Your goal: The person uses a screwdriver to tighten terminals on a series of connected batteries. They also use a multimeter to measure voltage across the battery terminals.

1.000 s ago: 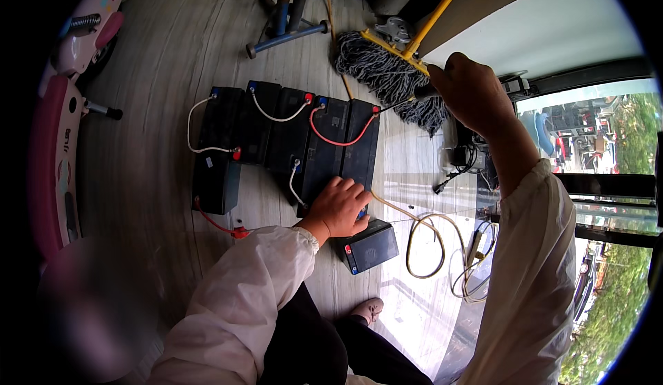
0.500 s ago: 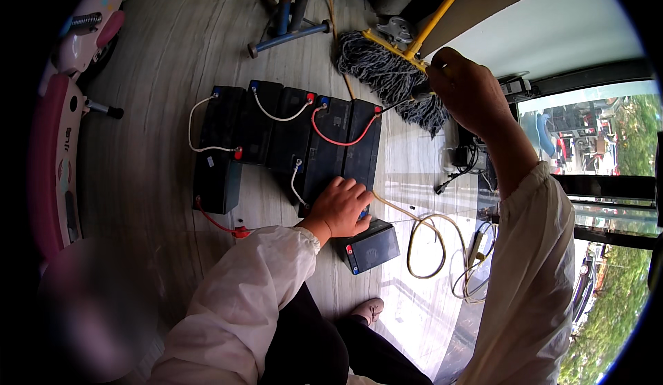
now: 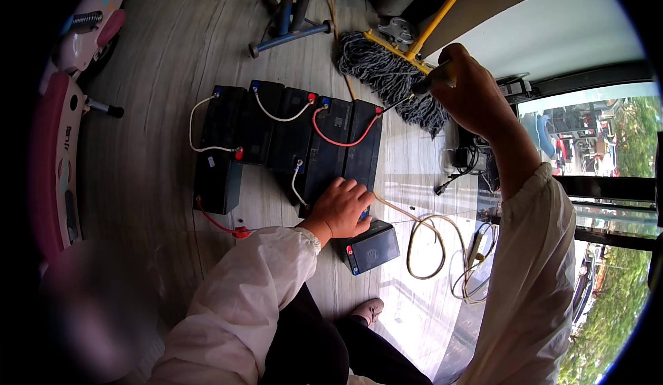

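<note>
Steadying a cluster of black batteries (image 3: 330, 157) on the pale streaked floor (image 3: 159, 178), a person in white sleeves presses the left hand (image 3: 340, 209) down on the cluster's near end, fingers slightly spread and gripping nothing. The right hand (image 3: 469, 91) is wrapped around the handle of a screwdriver (image 3: 428, 83), its shaft slanting to the red-marked terminal at the far right corner, where a red wire (image 3: 338, 142) arrives in a loop from the blue-marked terminal next door. Much of the linking appears done: 2 long white wires, 1 at the left edge (image 3: 190, 126) and 1 across the top (image 3: 280, 118), run between terminals, as does a short white wire (image 3: 295, 181) near the left hand. Whether the screw is being tightened or loosened cannot be told. Seemingly left over are a separate battery (image 3: 373, 248) just beyond the left hand, with no wire visible on its 2 coloured terminals, and a red lead (image 3: 214, 224) ending in a plug by the left sleeve. A mop (image 3: 383, 67) lies past the tool, and a beige cord (image 3: 409, 257) coils to the right.
</note>
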Motion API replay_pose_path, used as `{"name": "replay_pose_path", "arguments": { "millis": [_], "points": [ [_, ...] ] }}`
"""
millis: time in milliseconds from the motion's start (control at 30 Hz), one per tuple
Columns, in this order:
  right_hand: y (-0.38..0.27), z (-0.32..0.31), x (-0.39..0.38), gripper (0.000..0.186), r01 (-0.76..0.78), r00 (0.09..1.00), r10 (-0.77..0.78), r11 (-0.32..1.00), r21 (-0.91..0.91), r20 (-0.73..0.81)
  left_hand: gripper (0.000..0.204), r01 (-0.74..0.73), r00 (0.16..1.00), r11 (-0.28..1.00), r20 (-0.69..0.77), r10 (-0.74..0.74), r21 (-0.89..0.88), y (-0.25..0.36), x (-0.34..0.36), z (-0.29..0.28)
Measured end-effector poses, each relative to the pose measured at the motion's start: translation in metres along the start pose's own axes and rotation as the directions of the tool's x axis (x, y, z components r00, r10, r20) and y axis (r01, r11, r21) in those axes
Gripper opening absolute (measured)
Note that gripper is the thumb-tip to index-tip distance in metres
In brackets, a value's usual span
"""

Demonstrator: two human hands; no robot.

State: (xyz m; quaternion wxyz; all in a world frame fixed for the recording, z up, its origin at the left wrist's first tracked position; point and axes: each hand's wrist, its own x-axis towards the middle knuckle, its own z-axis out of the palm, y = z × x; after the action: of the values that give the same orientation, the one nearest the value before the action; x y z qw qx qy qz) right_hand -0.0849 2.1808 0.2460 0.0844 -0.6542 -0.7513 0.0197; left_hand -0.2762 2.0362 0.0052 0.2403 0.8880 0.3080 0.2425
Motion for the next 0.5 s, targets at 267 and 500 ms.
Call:
{"name": "replay_pose_path", "arguments": {
  "millis": [267, 500],
  "points": [
    [0.003, 0.003, -0.005, 0.028, 0.152, 0.985, -0.148, 0.988, 0.034, -0.088, 0.031, 0.006, 1.0, 1.0, 0.016, -0.006, -0.011, 0.003, 0.002, 0.001],
    [-0.016, -0.01, 0.0, 0.03, -0.116, 0.98, 0.129, 0.989, -0.089, 0.153, 0.031, 0.02, 1.0, 1.0, 0.025, -0.019, -0.009, -0.001, -0.002, -0.001]
  ]
}}
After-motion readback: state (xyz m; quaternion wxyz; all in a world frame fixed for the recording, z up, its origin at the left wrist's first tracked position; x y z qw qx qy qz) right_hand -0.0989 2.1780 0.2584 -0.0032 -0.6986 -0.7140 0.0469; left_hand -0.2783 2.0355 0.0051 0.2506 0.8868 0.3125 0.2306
